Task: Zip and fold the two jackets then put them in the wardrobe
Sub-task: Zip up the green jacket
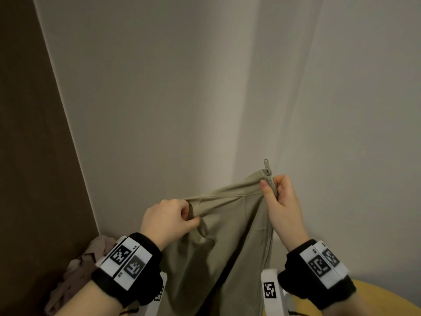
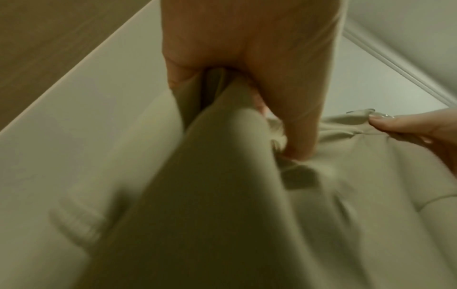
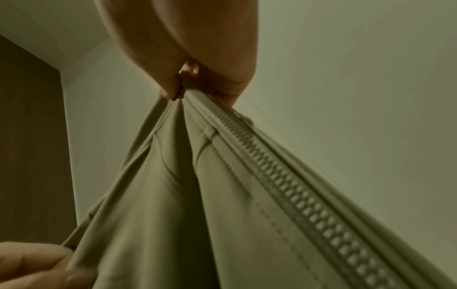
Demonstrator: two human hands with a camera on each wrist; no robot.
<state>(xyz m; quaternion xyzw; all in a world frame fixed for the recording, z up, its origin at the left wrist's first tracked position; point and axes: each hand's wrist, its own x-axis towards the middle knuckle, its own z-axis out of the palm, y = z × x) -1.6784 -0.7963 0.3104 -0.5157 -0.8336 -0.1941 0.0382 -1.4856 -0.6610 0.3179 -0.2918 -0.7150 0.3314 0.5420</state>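
Lower centre: you're holding the zipped khaki jacket (image 1: 227,236) up; right hand (image 1: 281,201) pinching collar zipper (image 1: 268,179), left hand (image 1: 169,218) gripping shoulder, ready for folding.

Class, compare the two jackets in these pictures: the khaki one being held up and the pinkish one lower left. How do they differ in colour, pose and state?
The khaki jacket is olive-beige; the pinkish jacket is dusty mauve. The khaki jacket hangs in the air, gripped by the left hand and the right hand; the pinkish jacket lies crumpled, untouched. The khaki jacket's zipper is closed to the top; the pinkish jacket's zipper cannot be seen. Neither is folded yet.
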